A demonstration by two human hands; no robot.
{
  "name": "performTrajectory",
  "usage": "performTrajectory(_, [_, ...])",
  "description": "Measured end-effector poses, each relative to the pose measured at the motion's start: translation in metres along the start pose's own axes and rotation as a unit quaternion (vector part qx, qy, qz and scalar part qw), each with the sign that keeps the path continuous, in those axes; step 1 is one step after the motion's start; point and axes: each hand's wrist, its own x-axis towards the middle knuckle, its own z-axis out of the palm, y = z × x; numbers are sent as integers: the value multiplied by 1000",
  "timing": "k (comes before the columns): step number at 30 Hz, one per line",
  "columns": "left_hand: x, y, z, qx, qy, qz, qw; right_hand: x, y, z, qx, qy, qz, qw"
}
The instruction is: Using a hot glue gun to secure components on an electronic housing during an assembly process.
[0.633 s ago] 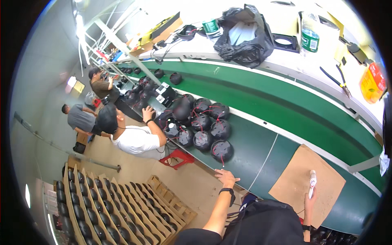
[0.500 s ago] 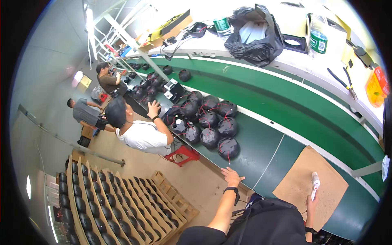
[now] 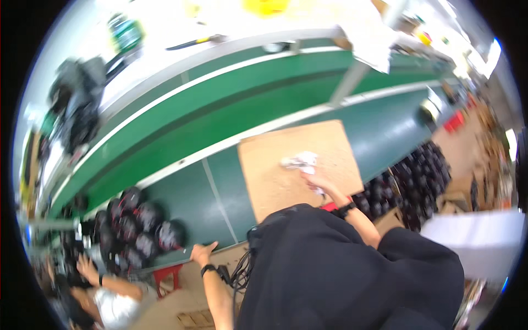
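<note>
My right hand [image 3: 318, 180] is closed around a white gun-shaped tool [image 3: 302, 160] and holds it over a tan cardboard sheet [image 3: 275, 190] on the dark green bench. Motion blur hides the tool's finer detail. At the bench's near edge, my left hand [image 3: 203, 253] is empty, its thumb spread away from the fingers. The nearest thing to it is a round black housing [image 3: 171, 235] with a red wire, just to its left. More black housings [image 3: 147, 216] are clustered behind that one on the bench.
At lower left, a co-worker in a white top [image 3: 115, 305] reaches toward the bench beside a red stool [image 3: 168, 279]. A green conveyor belt [image 3: 247, 107] runs behind the bench. Pliers [image 3: 195, 42] lie on the shelf above. Many black housings [image 3: 412, 181] stand at right, below the bench.
My view has swung to the right, so the bench, cardboard and co-worker appear farther left. The white tool stays in my right hand; my left hand remains near the bench edge.
</note>
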Motion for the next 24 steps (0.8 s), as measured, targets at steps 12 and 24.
performTrajectory(12, [7, -1, 0, -21, 5, -12, 1000, -6, 4, 30, -139, 41, -57, 988])
performTrajectory(24, [-5, 3, -6, 14, 21, 0, 1000, 9, 7, 26, -124, 72, -53, 988])
